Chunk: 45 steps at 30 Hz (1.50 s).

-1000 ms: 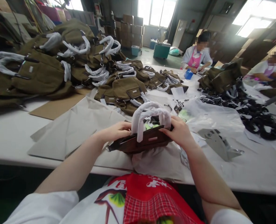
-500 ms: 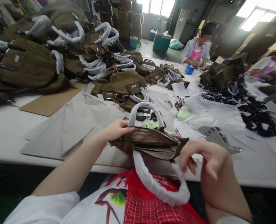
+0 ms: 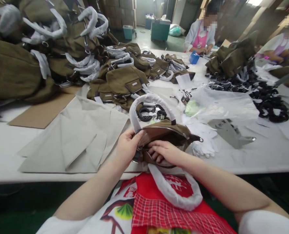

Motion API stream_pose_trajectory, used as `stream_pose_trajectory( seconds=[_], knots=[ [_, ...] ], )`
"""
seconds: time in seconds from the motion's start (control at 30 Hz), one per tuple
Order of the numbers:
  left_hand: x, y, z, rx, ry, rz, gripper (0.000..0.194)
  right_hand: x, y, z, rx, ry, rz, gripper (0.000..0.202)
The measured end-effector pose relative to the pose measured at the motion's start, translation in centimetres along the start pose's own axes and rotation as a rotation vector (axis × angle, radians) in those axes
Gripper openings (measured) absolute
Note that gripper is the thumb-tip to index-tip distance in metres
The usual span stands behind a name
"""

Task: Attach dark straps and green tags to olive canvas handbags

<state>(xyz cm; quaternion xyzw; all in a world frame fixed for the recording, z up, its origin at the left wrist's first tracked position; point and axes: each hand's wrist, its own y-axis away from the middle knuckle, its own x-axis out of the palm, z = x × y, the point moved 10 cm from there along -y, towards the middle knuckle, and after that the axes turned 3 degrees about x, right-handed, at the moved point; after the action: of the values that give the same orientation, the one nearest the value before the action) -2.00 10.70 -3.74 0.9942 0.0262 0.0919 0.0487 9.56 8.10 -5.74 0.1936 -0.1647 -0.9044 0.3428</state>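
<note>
An olive handbag (image 3: 169,124) with its top zip undone stands before me at the table's edge. My left hand (image 3: 126,146) is closed on its left end, thumb over the zipped rim. Inside the mouth, my right hand (image 3: 165,151) has its fingers curled at an inner zip (image 3: 149,156); what they pinch is hidden. White wrapping covers both handles: the far handle (image 3: 149,98) stands up, while the near handle (image 3: 177,201) hangs against my red apron (image 3: 154,211). Just behind the bag lie black coiled straps (image 3: 144,115).
Piled olive bags (image 3: 15,68) fill the left and back. Grey sheets (image 3: 61,143) and brown cardboard (image 3: 44,110) lie at left. To the right are a clear plastic bag (image 3: 227,100), a grey metal piece (image 3: 228,131) and black strap coils (image 3: 273,107). Two people sit across the table.
My right hand has gone from beside the bag's right end into its mouth. The left hand has shifted slightly down and inward, and the bag has turned and tilted. The camera view has shifted too.
</note>
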Motion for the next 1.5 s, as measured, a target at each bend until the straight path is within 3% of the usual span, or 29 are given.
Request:
stream_pose_trajectory(
  seconds=[0.1, 0.2, 0.27, 0.37, 0.47, 0.6, 0.67, 0.8, 0.93, 1.07, 1.23, 1.3, 1.4, 1.5],
  knots=[
    [1.1, 0.8, -0.5, 0.13, -0.158, 0.042, 0.031, 0.7, -1.0, -2.9, 0.214, -0.26, -0.004, 0.006],
    [1.7, 1.1, -0.4, 0.158, -0.196, 0.064, 0.029, 1.2, -1.3, -3.2, 0.193, -0.189, -0.039, 0.021],
    [1.7, 0.8, 0.3, 0.115, -0.147, 0.073, 0.031, 0.8, -1.0, -2.1, 0.094, 0.022, -0.09, 0.03],
    [1.4, 0.3, 1.1, 0.037, -0.081, 0.086, 0.037, -0.7, 0.1, 0.5, -0.064, 0.614, -0.218, 0.03],
    [1.0, 0.0, 1.2, -0.017, -0.06, 0.081, 0.043, -3.4, 1.1, 1.4, -0.007, 1.055, -0.367, 0.032],
    [0.8, -0.2, 0.6, -0.074, -0.004, 0.076, 0.047, -6.5, 2.2, 1.3, 0.104, 1.144, -0.512, 0.038],
    [0.7, -0.3, 0.1, -0.078, -0.038, 0.075, 0.045, -6.3, 2.5, 1.8, 0.017, 1.122, -0.548, 0.033],
    [1.1, -0.2, 0.0, -0.105, -0.144, 0.124, 0.037, -2.3, 2.5, 3.2, -0.321, 1.091, -0.396, 0.024],
    [1.1, 0.2, -0.2, -0.071, -0.183, 0.153, 0.027, 0.2, 1.9, 2.4, -0.314, 1.141, -0.277, 0.021],
    [-1.1, 1.4, -2.3, 0.069, -0.392, 0.042, 0.019, 1.6, 3.0, 3.4, -0.396, 1.076, -0.269, 0.02],
    [-4.8, 3.0, -3.9, 0.101, -0.583, -0.024, 0.016, 4.2, 4.8, 4.2, -0.552, 0.934, -0.055, 0.025],
    [-5.7, 2.6, -2.5, 0.031, -0.617, 0.017, 0.019, 5.0, 4.4, 3.6, -0.554, 0.892, 0.009, 0.029],
    [-6.1, 1.7, 1.6, -0.16, -0.58, 0.171, 0.029, 6.0, 3.7, 2.6, -0.518, 0.846, 0.094, 0.031],
    [-6.4, 1.7, 5.1, -0.32, -0.491, 0.275, 0.039, 5.3, 5.4, 4.2, -0.593, 0.79, 0.113, 0.028]
  ],
)
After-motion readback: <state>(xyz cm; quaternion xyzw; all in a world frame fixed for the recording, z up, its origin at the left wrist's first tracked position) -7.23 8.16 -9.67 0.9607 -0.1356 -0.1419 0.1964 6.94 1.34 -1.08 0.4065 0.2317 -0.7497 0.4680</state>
